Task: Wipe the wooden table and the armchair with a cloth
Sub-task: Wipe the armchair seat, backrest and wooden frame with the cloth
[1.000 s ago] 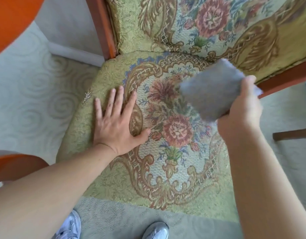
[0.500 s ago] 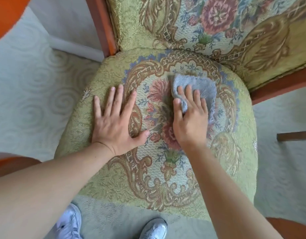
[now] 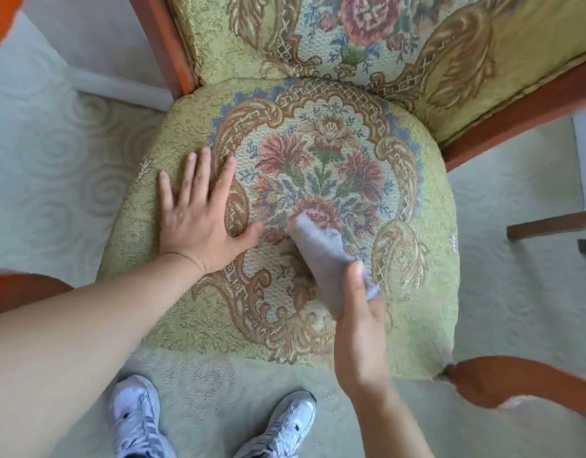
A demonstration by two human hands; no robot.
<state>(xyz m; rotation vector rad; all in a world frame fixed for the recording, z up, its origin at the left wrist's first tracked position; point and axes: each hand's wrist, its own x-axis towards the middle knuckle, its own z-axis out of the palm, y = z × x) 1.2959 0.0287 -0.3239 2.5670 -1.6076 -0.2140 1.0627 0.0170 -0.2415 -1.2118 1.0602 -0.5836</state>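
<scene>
The armchair's seat cushion (image 3: 427,252), green-gold with a woven floral pattern, fills the middle of the head view. My left hand (image 3: 199,219) lies flat on its left side with fingers spread. My right hand (image 3: 361,328) holds a grey cloth (image 3: 321,256) near the seat's front centre, thumb on top of it. The cloth's far end touches the fabric by the lower flower. The padded backrest (image 3: 367,38) rises behind, framed in reddish wood (image 3: 166,44).
Wooden armrests curve in at the lower left (image 3: 27,289) and lower right (image 3: 523,381). My two white sneakers (image 3: 136,418) stand on pale swirl-patterned carpet (image 3: 53,166) in front of the seat. An orange-brown table edge (image 3: 0,18) shows at top left.
My right hand brought the cloth down onto the seat's upper centre, then dragged it toward the front edge. My left hand stayed flat in the same place.
</scene>
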